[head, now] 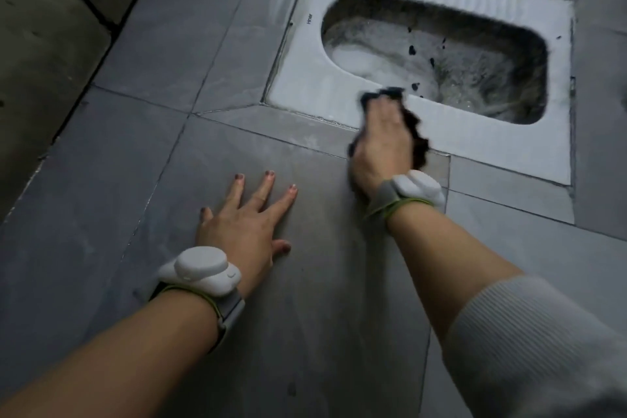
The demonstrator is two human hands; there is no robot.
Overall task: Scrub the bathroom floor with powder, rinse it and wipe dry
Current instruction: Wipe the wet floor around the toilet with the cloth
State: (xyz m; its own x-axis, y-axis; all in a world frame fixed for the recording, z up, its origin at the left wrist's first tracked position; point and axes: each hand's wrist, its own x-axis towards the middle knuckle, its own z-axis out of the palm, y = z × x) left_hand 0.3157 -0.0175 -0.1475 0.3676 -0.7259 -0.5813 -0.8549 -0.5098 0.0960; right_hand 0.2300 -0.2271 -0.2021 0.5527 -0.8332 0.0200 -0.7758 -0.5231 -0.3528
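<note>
Grey floor tiles (135, 153) fill most of the view. My right hand (383, 142) grips a dark cloth (418, 132) and presses it onto the near rim of a white squat toilet pan (492, 149), where the rim meets the tiles. The cloth bulges out around my fingers and is blurred. My left hand (244, 220) lies flat on the floor with its fingers spread, left of the right hand. Each wrist carries a white device on a grey strap.
The toilet bowl (441, 58) holds foamy water and dark specks. A grey tiled wall (44, 27) rises at the left. Grout lines cross the floor. A raised tile edge runs beyond the pan at the upper right.
</note>
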